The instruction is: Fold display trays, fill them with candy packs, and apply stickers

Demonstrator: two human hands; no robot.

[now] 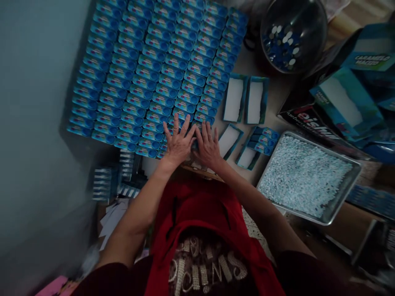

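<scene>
The person wears a red apron over a dark top with glittering letters. Below on the left stand stacks of blue packs, with loose papers beside them. To the right, a metal tray holds pale blue and white pellets.

Both hands are palm down and unclenched, fingers extended, grasping nothing. The left hand lies spread over the near right corner of the tins; the right hand is just beside it, fingertips at the edge of the same block. What lies under the right palm is hidden.

The blue tins fill the left of the tabletop in close rows. Right of them are four open boxes, white inside, one with a few tins across its far end. Beyond stand a black carton, more blue boxes and a bowl of blue and white pieces.
</scene>
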